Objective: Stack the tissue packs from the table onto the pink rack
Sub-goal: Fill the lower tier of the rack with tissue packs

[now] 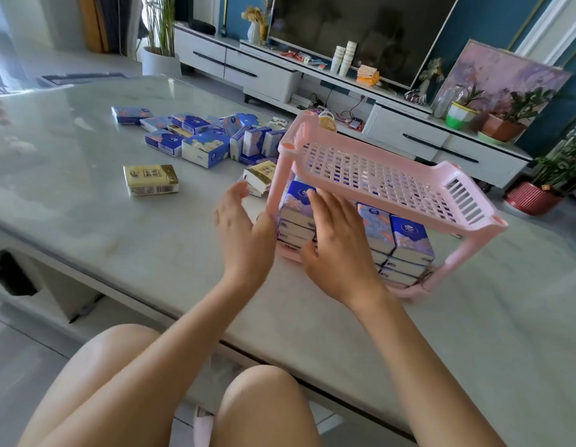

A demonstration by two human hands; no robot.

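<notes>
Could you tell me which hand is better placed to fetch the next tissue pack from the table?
Left: the left hand is open, holds nothing and is nearer the loose packs, while the right hand presses the stacked packs.

Bright daylight pours in from the upper left, bleaching that corner and laying a pale sheen across the glossy table (70, 221). Shadows are soft. Wide-angle distortion bends the edges, and the left and bottom margins look smeared.

Paper cups (344, 59) (stacked) stand before the dark television (360, 30).
</notes>
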